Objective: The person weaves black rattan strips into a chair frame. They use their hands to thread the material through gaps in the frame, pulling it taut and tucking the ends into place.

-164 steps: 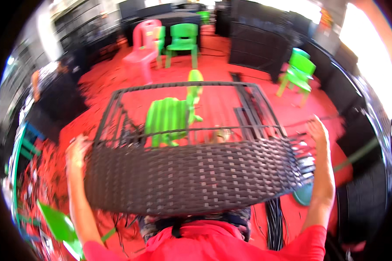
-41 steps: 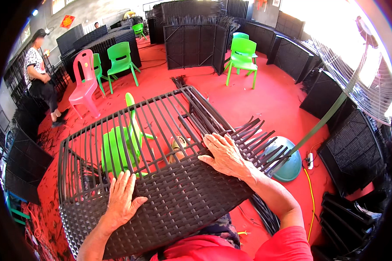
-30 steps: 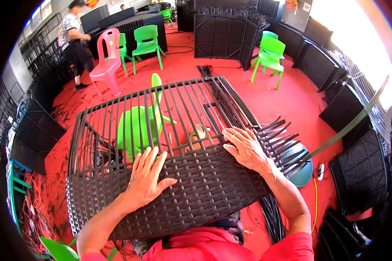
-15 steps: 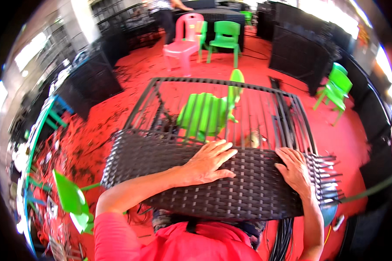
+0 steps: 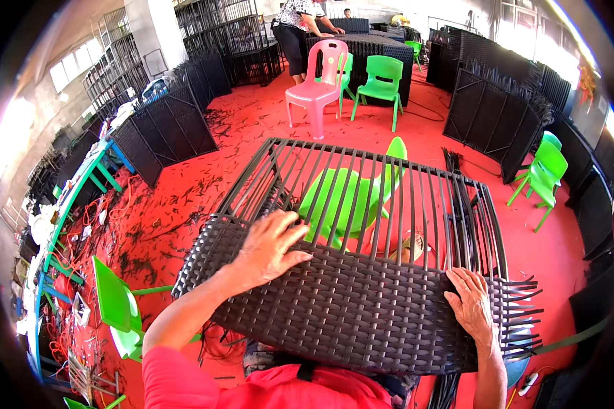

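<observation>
While red floor littered with dark strand scraps spreads out to the left of the fingers, the left hand lies flat, fingers spread wide, on the woven part of a dark wicker panel. Beyond the fingertips the panel's bare metal bars run on, a green plastic chair showing beneath them. The right hand presses palm-down near the panel's right edge, fingers extended, loose strand ends sticking out beside it.

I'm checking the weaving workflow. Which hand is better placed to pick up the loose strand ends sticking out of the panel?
Probably the right hand: it lies flat beside the loose strand ends. The left hand rests on the woven panel, farther away.
</observation>
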Demonstrator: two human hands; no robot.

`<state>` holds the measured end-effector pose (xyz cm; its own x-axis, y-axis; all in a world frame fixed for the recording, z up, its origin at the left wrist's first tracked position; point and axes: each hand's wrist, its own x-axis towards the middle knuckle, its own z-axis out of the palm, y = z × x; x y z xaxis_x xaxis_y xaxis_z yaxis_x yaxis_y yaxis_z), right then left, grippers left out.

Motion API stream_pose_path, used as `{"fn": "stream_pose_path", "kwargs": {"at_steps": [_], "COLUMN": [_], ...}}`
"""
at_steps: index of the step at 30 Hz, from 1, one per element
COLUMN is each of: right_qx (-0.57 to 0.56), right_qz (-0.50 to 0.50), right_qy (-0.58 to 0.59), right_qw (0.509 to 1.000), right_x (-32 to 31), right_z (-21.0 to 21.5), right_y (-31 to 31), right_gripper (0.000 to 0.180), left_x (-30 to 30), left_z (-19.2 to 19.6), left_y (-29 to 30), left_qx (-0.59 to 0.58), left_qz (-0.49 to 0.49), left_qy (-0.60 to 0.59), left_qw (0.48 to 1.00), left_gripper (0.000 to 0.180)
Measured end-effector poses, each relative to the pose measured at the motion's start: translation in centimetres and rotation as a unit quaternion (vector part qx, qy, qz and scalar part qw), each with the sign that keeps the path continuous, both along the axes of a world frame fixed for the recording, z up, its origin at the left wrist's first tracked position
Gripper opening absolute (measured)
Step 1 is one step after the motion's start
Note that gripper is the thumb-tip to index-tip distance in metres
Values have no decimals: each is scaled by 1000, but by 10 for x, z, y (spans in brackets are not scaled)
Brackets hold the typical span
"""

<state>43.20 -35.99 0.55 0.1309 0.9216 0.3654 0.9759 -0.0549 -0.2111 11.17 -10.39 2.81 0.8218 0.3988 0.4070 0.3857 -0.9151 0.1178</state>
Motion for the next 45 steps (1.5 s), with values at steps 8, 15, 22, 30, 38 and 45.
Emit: {"fn": "stream_pose_path", "kwargs": {"at_steps": [8,15,22,30,38,45], "right_qx": [-4,13,31,-39,138,-2], "right_qz": [-16,-87,-75,13,173,-566], "right_qy": [10,-37,-51,99,774,566], "right_qw": [1000,995,995,994,593,600], "right_x": [0,1,8,-23,-26,-104], "right_z": [3,-11,-12,7,-133,-439], "right_y": [-4,13,-27,-100,-224,-280], "right_gripper": [40,61,64,55,20,29], "left_x": [-37,-96,-75,-83,86,187], "left_z": [8,-1,-9,-7,24,-10], "left_y": [34,44,40,33,-56,-108], "left_qx": [-145,10,-30,3,-116,-42], "left_qz": [2,242,206,228,-99,-230], "left_qy": [12,41,74,102,133,268], "left_qw": [989,969,975,968,979,934], "left_gripper": [38,33,30,37,66,78]}}
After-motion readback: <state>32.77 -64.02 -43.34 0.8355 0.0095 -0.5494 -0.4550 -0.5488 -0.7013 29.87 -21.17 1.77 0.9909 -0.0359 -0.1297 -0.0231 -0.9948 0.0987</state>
